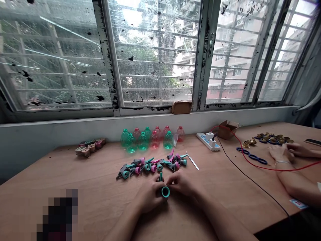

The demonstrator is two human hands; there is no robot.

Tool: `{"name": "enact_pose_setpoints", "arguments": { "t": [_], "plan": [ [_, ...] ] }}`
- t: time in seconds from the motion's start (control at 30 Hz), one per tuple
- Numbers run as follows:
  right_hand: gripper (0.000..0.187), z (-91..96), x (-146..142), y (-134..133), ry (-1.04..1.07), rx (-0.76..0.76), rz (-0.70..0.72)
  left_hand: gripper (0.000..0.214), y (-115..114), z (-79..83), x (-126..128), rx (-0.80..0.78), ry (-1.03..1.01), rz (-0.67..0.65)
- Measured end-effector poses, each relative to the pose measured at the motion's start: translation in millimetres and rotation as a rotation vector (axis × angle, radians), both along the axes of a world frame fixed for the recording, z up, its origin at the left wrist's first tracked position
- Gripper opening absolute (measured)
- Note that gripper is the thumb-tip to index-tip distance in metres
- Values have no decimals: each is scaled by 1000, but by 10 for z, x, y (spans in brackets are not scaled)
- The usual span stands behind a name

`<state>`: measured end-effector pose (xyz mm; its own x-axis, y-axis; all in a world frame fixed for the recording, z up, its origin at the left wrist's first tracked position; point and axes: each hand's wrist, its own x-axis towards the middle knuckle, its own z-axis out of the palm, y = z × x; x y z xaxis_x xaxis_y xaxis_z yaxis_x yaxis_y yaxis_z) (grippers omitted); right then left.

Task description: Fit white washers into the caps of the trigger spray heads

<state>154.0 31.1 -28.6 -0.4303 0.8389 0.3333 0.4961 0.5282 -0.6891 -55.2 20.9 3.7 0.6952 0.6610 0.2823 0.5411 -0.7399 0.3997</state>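
My left hand (150, 194) is closed around a trigger spray head (165, 192), whose teal collar faces me; its teal trigger stands up between the fingers. Bent and pressed together, the fingers of my right hand (182, 182) are at the right side of that spray head. Whatever they pinch is hidden. Just beyond both hands lies a row of grey spray heads (147, 166) with teal or pink collars and triggers. Metal tweezers (192, 161) rest to the right of the row.
Several green bottles (143, 142) and red bottles (154, 140) stand along the wall. Coloured parts (90, 147) sit at the left. A power strip (208, 142), cables and a cardboard box (227, 130) are right. Another person's hands (282, 154) work by gold parts (273, 138) and blue rings (252, 156).
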Motion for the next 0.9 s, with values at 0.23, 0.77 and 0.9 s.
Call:
{"name": "enact_pose_setpoints", "arguments": {
  "t": [0.23, 0.77, 0.9],
  "plan": [
    [15, 62, 6, -11, 47, 31, -73, 17, 5, 10, -9, -20, 3, 67],
    [20, 189, -34, -60, 179, 105, -184, 10, -6, 14, 4, -67, -42, -8],
    [15, 144, -45, -41, 246, 22, -170, 10, -7, 9, 4, -65, -42, -12]
  ]
}}
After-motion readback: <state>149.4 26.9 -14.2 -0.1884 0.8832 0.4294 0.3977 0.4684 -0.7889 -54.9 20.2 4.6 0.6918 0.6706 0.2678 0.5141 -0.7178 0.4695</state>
